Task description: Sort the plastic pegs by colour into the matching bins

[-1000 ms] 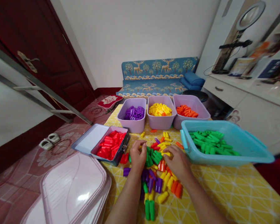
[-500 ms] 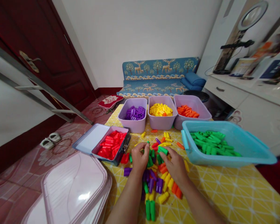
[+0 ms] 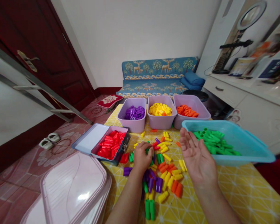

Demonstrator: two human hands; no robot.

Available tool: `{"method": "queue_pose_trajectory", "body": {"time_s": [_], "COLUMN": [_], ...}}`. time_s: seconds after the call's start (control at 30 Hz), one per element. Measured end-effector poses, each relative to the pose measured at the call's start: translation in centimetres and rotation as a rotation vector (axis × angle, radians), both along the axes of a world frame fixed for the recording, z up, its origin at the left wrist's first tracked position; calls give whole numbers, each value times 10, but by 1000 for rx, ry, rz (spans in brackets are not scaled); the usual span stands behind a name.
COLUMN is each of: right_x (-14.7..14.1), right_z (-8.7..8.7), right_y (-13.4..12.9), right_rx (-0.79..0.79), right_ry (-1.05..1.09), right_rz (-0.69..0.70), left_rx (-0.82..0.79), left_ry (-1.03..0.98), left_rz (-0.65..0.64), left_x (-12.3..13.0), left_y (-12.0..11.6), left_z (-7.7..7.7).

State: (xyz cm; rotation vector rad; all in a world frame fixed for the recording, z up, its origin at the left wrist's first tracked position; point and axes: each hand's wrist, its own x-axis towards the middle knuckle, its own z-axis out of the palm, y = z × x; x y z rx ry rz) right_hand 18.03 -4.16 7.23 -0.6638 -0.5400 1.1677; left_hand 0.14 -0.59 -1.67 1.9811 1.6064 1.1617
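My left hand [image 3: 142,157] is over the pile of mixed plastic building pieces, fingers curled round a green building piece [image 3: 147,151] that is partly hidden. Beside the near left rim of the blue bin [image 3: 242,159], my right hand [image 3: 198,158] is turned palm up with its fingers apart, holding nothing. Inside that bin lies a heap of green pieces [image 3: 212,140]. Between and below my hands are scattered purple pieces [image 3: 158,185], yellow pieces [image 3: 162,197], orange pieces [image 3: 176,188] and a green pair [image 3: 150,210].
Along the back of the table stand lilac bins with purple pieces [image 3: 134,112], yellow pieces [image 3: 160,109] and orange pieces [image 3: 187,110]. An open box [image 3: 124,144] of red pieces [image 3: 112,144] is at left, near stacked pale lids [image 3: 74,183]. A ladder [image 3: 37,82] leans farther left.
My right hand has moved right from the pile to the blue bin, opened and let go of green pieces, which now lie higher in the bin's heap. My left hand stays over the pile.
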Motion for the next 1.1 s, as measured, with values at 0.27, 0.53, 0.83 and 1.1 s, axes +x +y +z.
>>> {"method": "queue_pose_trajectory", "body": {"time_s": [0.27,0.53,0.83,1.1], "right_x": [-10,-13,-20,-20], "right_z": [-72,-109,-102,-98], "right_y": [17,21,20,18], "right_rx": [11,133,23,-33], "right_ry": [-1033,-1396,-968,-925], "right_rz": [66,114,227,226], "left_rx": [-70,-71,-80,-87], "left_ry": [162,134,-26,-162], "left_rz": [-102,-181,-202,-203], "left_x": [1,4,5,7], "left_y": [-4,-3,-3,-1], "left_z": [8,3,5,0]}}
